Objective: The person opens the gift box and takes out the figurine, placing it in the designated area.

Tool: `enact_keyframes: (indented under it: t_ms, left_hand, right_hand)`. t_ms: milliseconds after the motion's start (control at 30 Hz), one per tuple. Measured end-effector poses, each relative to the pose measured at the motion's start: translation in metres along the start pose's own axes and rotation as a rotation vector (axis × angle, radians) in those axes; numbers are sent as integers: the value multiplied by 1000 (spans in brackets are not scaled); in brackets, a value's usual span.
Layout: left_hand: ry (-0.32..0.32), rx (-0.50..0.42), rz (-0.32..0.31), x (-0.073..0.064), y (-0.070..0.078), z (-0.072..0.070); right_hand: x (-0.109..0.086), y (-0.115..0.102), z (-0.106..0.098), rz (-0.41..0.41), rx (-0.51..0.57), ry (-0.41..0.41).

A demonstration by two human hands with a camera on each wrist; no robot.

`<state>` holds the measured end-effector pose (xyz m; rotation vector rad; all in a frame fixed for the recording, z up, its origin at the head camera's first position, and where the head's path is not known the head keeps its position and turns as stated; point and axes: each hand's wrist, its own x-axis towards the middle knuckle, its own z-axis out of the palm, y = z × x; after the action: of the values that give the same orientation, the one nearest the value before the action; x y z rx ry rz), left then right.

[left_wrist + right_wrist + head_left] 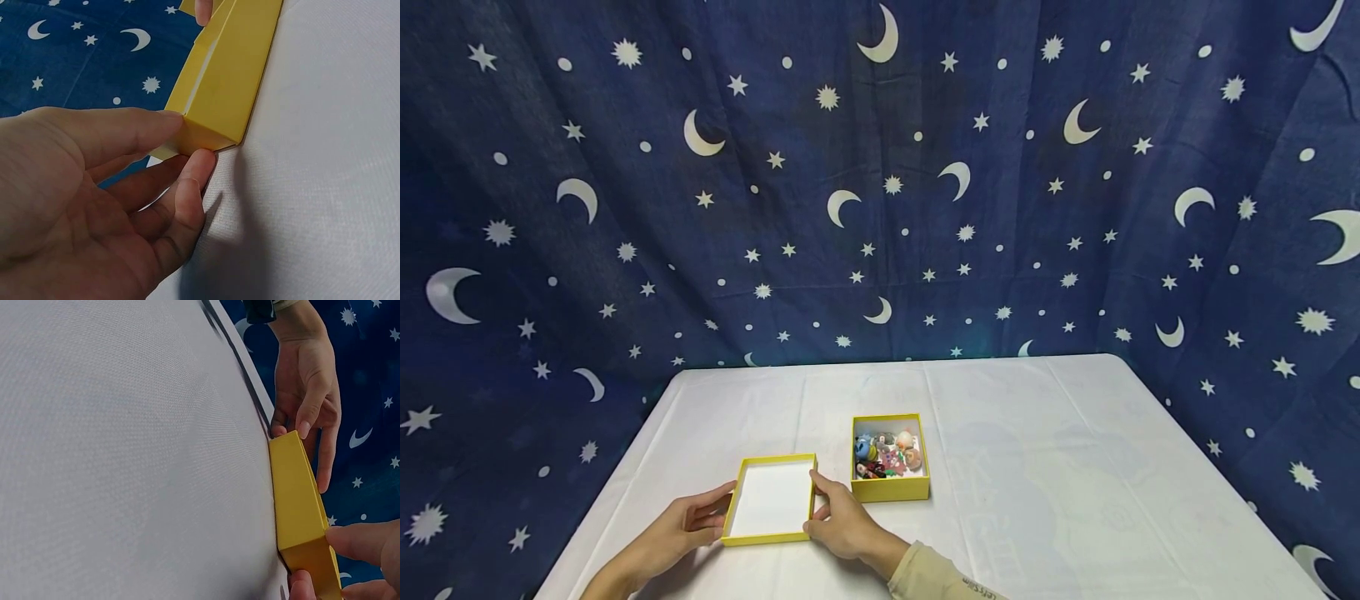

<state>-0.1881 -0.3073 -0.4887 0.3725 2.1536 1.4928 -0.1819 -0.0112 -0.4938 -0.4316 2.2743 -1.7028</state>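
Note:
A shallow yellow box lid (772,500), white inside, lies with its hollow side up at the front left of the table. My left hand (681,525) grips its left side; in the left wrist view the thumb is at the top edge of a corner and fingertips are low against the wall. On the right side, my right hand (846,521) holds the lid with thumb at the near corner and a finger farther up the rim. To the right stands the matching yellow box (891,490), uncovered, with several small toy figures (866,448) inside.
A white cloth covers the table (1045,475). Behind and at both sides hangs a dark blue curtain (820,317) with white moons and stars. The box stands just beyond my right hand, close to the lid.

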Motion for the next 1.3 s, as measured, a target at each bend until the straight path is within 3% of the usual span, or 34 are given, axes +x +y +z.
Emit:
enact_keyframes:
  t_ms: [433, 667, 1033, 1300]
  left_hand:
    - [4, 43, 27, -1, 2, -1]
    - [79, 99, 14, -4, 12, -5]
    - [191, 149, 75, -5, 30, -6]
    - [302, 190, 191, 3, 44, 1]
  right_hand:
    - [1, 0, -1, 22, 22, -7]
    - [-1, -5, -4, 44, 33, -24]
    - [-11, -26, -17, 13, 18, -74]
    - [-12, -37, -36, -71, 22, -78]
